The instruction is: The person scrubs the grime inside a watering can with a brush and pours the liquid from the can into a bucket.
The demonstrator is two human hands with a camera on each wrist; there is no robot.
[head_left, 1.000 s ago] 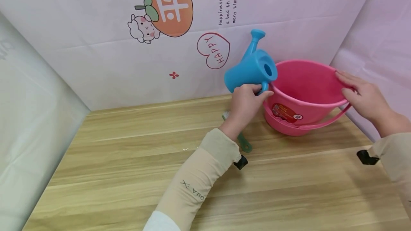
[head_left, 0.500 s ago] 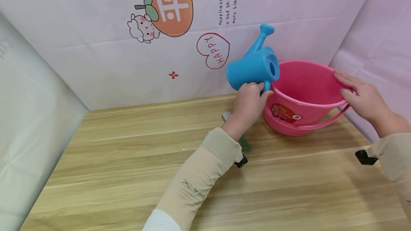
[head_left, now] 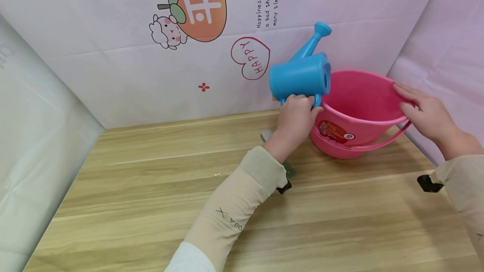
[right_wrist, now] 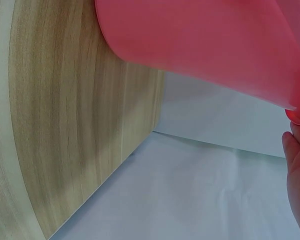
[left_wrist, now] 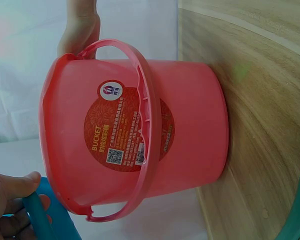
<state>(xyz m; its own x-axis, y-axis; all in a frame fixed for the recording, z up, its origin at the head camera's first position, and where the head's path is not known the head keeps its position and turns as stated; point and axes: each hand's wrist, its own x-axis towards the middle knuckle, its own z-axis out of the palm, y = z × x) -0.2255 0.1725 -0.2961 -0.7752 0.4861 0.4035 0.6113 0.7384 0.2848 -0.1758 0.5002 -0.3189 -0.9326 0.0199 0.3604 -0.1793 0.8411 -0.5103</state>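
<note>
My left hand (head_left: 296, 116) grips the handle of a blue watering can (head_left: 296, 79), which lies tipped over with its mouth at the bucket's left rim and its spout pointing up. The pink bucket (head_left: 340, 133) stands upright on the table, its carrying handle hanging down the front. My right hand (head_left: 429, 114) holds the bucket's right rim, thumb outside. In the left wrist view the bucket (left_wrist: 190, 100) shows its red label, and a corner of the watering can (left_wrist: 57, 210) shows under my left hand (left_wrist: 7, 200). Whether water pours cannot be seen.
A green-handled brush (head_left: 266, 134) lies on the wooden table (head_left: 151, 188), partly hidden under my left wrist. White printed cloth (head_left: 113, 20) rises behind the table, with plain cloth at the left and right sides.
The watering can has tilted further toward the bucket, its spout swinging right and up and its mouth turning to the bucket's inside. My right hand and the bucket have hardly moved.
</note>
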